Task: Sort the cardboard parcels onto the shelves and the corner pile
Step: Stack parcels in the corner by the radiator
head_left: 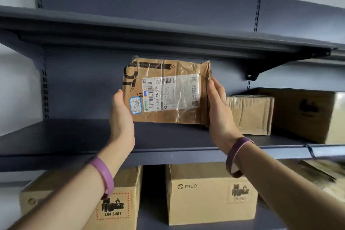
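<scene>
Holding parcel (168, 89) upright at middle shelf (74, 136) | left hand (121, 117) grip clasps left edge | right hand (220, 110) grip clasps right edge

- Storeroom or parcel depot, by the look of it.
- Grey metal shelves (74, 136) on slotted uprights (44, 87) against a plain wall (18, 80).
- Brown cardboard boxes (211, 194) lined up on them.
- Barcoded shipping label (171, 93) on a taped parcel (183, 69); battery warning sticker (113, 206) on a lower carton (128, 179).
</scene>
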